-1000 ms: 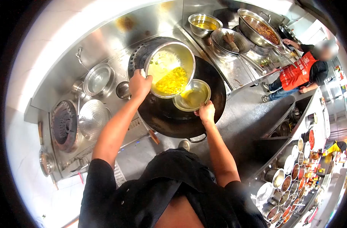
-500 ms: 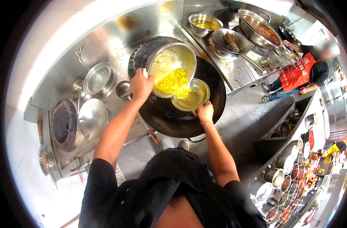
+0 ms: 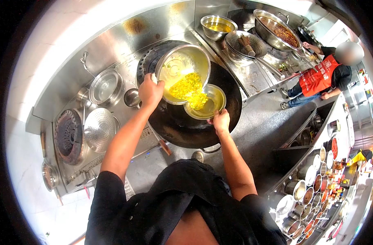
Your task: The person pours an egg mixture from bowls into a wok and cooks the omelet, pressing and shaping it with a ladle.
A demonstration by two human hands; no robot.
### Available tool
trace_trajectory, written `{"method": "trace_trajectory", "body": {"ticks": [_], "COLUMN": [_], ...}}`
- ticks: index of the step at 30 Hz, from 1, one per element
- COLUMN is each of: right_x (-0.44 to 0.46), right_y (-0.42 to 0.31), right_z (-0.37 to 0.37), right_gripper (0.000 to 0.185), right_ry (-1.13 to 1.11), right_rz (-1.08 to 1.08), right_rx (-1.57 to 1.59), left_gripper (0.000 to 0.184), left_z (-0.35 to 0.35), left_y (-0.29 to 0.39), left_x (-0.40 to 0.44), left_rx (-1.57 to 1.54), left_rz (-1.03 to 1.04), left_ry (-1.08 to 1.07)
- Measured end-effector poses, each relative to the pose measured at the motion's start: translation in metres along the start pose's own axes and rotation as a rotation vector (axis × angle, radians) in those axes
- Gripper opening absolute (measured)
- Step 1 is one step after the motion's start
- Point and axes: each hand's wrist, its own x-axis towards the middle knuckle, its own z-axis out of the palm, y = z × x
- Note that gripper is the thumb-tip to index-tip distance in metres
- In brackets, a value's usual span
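My left hand grips the rim of a large steel bowl, with a bit of white cloth under the fingers. The bowl is tilted to the right, and a yellow chopped food slides over its lip. Below that lip, a smaller steel bowl catches the food. My right hand holds this smaller bowl by its near rim. Both bowls are above a big black wok, whose near handle shows at the bottom.
Left of the wok lie a ladle, a steel pot and a perforated strainer. At the back right stand a bowl of yellow liquid and a large pan of brown food. A person in a red apron stands at right.
More of the yellow food has slid from the large bowl into the smaller one. Both hands keep nearly the same place.
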Motion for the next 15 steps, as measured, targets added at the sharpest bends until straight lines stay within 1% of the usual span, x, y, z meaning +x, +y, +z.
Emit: {"method": "trace_trajectory", "body": {"ticks": [15], "right_x": [-0.0007], "right_y": [0.0024], "right_z": [0.0002], "right_gripper": [0.017], "right_ry": [0.0], "right_rz": [-0.009], "right_rx": [0.002], "left_gripper": [0.051], "left_z": [-0.0039], "left_y": [0.0012], "left_x": [0.0015], "left_rx": [-0.01], "left_rz": [0.026], "left_ry": [0.026]}}
